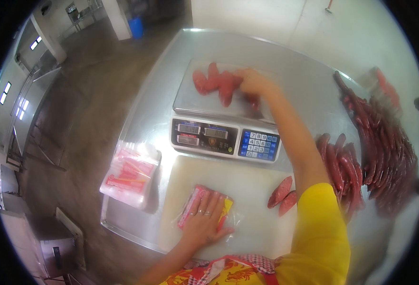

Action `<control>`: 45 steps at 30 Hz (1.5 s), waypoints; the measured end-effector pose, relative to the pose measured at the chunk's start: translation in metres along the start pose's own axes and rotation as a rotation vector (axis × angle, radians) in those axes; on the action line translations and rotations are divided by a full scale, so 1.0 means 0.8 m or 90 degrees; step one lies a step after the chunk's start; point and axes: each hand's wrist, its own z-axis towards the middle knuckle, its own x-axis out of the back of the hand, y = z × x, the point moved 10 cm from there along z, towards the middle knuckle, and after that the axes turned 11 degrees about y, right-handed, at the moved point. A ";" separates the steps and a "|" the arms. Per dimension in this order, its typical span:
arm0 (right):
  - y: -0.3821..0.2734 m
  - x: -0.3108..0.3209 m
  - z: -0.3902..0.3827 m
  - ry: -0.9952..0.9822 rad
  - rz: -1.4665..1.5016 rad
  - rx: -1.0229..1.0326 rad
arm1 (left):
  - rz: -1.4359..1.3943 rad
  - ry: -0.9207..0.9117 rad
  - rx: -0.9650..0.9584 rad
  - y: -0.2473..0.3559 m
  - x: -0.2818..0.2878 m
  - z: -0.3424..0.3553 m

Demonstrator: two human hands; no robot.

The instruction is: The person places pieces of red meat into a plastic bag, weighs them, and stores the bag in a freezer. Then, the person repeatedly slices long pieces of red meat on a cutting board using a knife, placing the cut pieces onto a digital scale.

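On the cutting board [259, 228] in front of me, my left hand [204, 219] lies flat, fingers stretched out, over a clear plastic packet with red and yellow print [189, 209]. My right hand [254, 81] reaches over the digital scale [204, 137] with its fingers closed round a red sausage piece [238, 76], partly hidden and blurred. Several red sausages [225, 89] rest on the scale's metal pan [185, 97], left of that hand. Two cut sausage pieces [280, 191] lie on the board below my right forearm.
A stack of printed plastic bags [129, 175] sits at the left of the metal table [147, 111]. Long piles of dark red sausages [385, 142] and a smaller heap [341, 166] lie on the right. A blue bin [136, 28] stands far off on the floor.
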 end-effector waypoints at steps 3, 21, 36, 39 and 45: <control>0.002 -0.016 0.019 -0.059 -0.100 0.054 | -0.007 0.004 0.006 0.000 0.000 -0.004; 0.023 -0.018 -0.528 -0.050 0.770 -0.398 | -0.074 0.161 -0.007 0.059 0.013 -0.058; -0.068 -0.154 -0.507 -0.362 0.981 -0.304 | -0.206 0.288 0.042 0.032 0.043 -0.068; -0.042 -0.132 -0.519 -0.300 0.994 -0.327 | -0.318 0.267 0.093 0.015 0.045 -0.070; -0.046 -0.108 -0.545 -0.179 1.052 -0.349 | -0.167 0.335 0.036 0.041 0.070 -0.064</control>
